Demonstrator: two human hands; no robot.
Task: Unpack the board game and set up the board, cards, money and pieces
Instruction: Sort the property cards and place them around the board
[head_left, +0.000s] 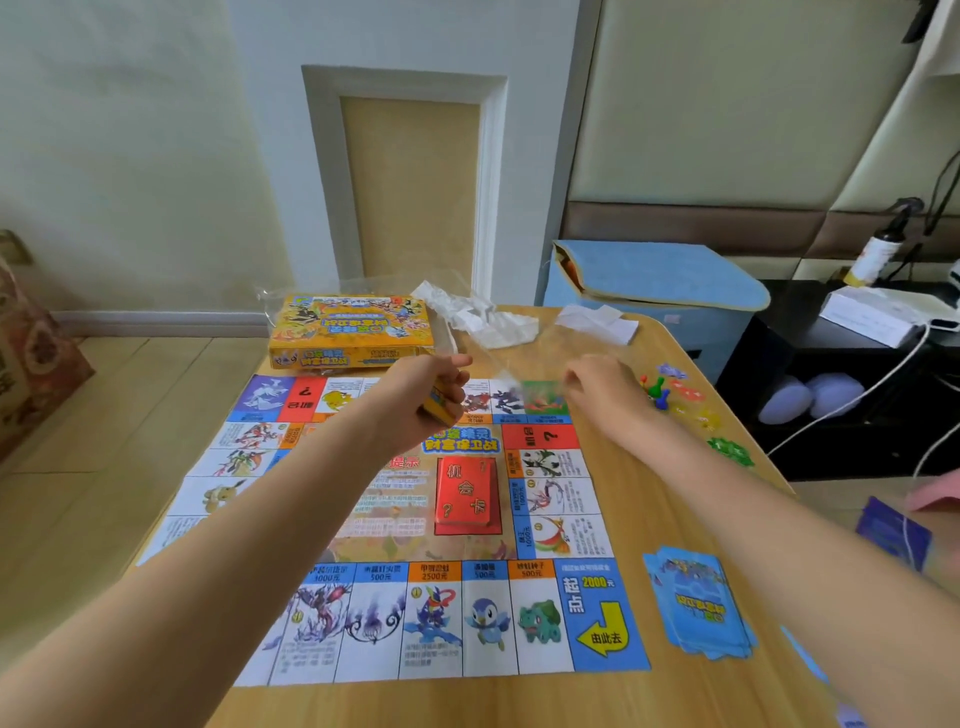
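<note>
Two hands over the far edge of the board (415, 519), head view.
Left hand (426, 389) is closed around a small yellow-orange stack of cards (439, 402); right hand (597, 387) has fingers pinched on a clear plastic wrapper (498, 358) (contents too blurred to tell). Board lies flat on the wooden table (675, 467), a red card deck (464, 493) on its centre. Blue cards (698, 603) sit fanned just right of the board. Game box (350, 330) is closed, beyond the board. Coloured pieces (657, 391) lie loose near the right hand.
</note>
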